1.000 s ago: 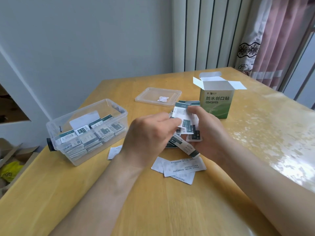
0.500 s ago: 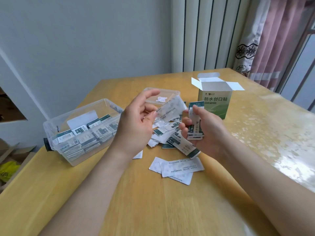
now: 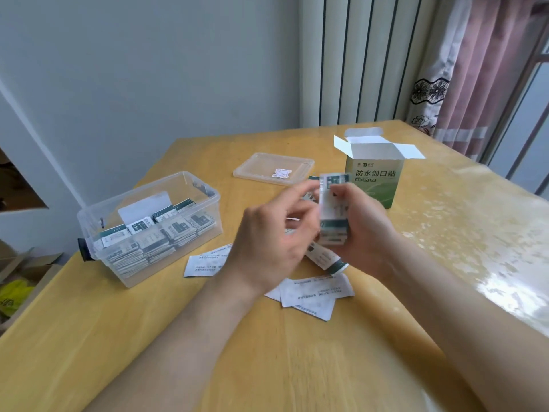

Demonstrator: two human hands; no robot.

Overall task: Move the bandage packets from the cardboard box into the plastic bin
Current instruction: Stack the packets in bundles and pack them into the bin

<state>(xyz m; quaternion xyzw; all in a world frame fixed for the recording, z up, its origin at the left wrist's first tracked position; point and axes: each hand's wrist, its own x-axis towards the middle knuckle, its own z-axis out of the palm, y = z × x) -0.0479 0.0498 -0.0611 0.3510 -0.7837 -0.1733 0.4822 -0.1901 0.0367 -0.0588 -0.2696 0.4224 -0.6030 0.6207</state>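
Left hand [image 3: 273,242] moved in to packet stack [image 3: 332,209], grip too blurred to tell | right hand [image 3: 365,230] clasps flat papery stack upright, centre | clear plastic bin [image 3: 142,192] left, part-filled | cardboard box [image 3: 375,185] far right, flaps open

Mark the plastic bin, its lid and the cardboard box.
plastic bin [image 3: 118,206]: head view, bare upper part of the clear far wall.
lid [image 3: 261,168]: head view, left half of the flat top.
cardboard box [image 3: 377,188]: head view, green front face.

Soft daylight, glare on table [image 3: 505,278]
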